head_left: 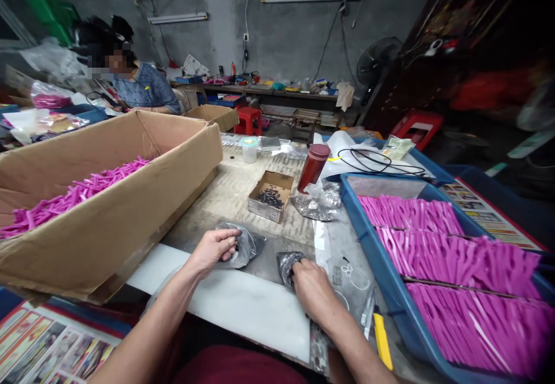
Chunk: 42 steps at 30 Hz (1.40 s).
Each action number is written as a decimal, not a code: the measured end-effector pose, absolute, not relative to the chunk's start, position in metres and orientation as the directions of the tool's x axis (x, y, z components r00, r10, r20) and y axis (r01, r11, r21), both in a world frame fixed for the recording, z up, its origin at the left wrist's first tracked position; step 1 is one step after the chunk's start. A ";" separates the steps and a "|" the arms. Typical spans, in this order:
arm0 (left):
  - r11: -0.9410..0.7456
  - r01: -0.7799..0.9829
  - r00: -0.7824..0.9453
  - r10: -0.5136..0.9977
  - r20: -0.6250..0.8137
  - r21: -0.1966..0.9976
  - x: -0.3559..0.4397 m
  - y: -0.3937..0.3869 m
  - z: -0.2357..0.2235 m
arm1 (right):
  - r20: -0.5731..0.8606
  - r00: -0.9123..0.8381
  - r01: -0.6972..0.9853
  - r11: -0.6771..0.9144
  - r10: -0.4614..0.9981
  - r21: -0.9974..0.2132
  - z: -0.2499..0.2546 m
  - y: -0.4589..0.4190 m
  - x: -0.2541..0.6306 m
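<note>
My left hand (220,246) is closed in a pinch in front of a clear plastic bag (252,246) with small dark bits in it. What sits between the fingertips is too small to make out. To the right, my right hand (313,287) has its fingers curled in at a second small plastic bag (287,265) with dark contents; the fingertips are hidden there. Both bags lie on the dark work surface, behind a white board (243,306) at the near edge. Beyond them stands a small cardboard box (265,211) with many small black pieces.
At left is a large cardboard box (173,181) of pink strips. A blue tray (368,245) of pink pieces stands at right, with a yellow cutter (382,340) beside it. A dark red flask (313,167) and lidded tub (249,150) stand farther back. Another person (150,89) sits back left.
</note>
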<state>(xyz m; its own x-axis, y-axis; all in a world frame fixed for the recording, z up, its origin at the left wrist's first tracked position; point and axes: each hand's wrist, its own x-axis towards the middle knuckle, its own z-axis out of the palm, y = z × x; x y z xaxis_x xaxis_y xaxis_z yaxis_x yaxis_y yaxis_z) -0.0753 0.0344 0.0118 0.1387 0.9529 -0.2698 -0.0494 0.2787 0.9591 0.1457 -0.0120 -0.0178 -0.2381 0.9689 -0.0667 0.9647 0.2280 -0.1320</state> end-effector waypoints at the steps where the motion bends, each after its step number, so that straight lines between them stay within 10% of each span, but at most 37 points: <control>1: 0.279 -0.053 0.150 0.951 -0.269 0.959 -0.075 0.033 0.012 | -0.064 -0.238 0.965 0.228 0.969 -0.128 -0.017 -0.012 0.145; 42: 0.403 -0.061 0.486 0.811 -0.325 0.913 -0.021 -0.001 0.004 | 0.162 -0.215 0.920 0.255 0.963 -0.297 -0.025 -0.018 0.154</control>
<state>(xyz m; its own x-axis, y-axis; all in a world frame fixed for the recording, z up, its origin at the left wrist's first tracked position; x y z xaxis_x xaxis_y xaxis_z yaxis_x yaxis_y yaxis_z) -0.0209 -0.0008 0.0042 0.4860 0.8113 -0.3250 -0.0613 0.4026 0.9133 0.1538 -0.0183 -0.0254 -0.2150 0.9631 0.1617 0.9200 0.2553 -0.2974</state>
